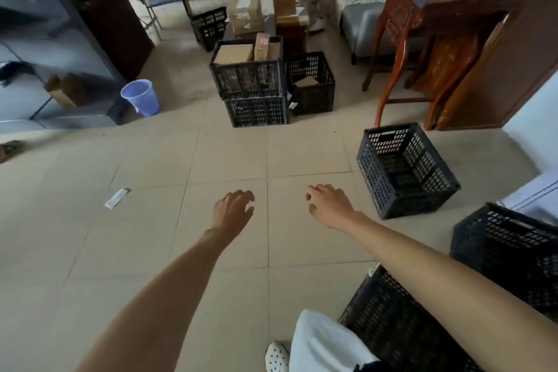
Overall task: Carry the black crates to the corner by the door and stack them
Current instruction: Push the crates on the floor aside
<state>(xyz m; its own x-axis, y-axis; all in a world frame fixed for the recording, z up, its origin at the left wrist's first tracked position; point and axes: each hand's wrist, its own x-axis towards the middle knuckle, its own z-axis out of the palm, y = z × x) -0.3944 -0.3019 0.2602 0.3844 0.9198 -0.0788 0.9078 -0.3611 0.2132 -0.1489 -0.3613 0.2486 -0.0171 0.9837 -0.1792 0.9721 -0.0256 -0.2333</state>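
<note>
Left hand (232,210): lower centre, fingers loosely spread, holding nothing.
Stacked crates (252,81): upper centre, two high, the top one loaded with cardboard boxes (234,53).
Right hand (329,204): lower centre, grip apart, empty.
Empty crate (404,169): right of centre, on the floor.
Risk: lifting the loaded crate could spill its boxes if tilted.

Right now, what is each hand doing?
Left hand: open, holding nothing, over bare floor.
Right hand: open, holding nothing.
</note>
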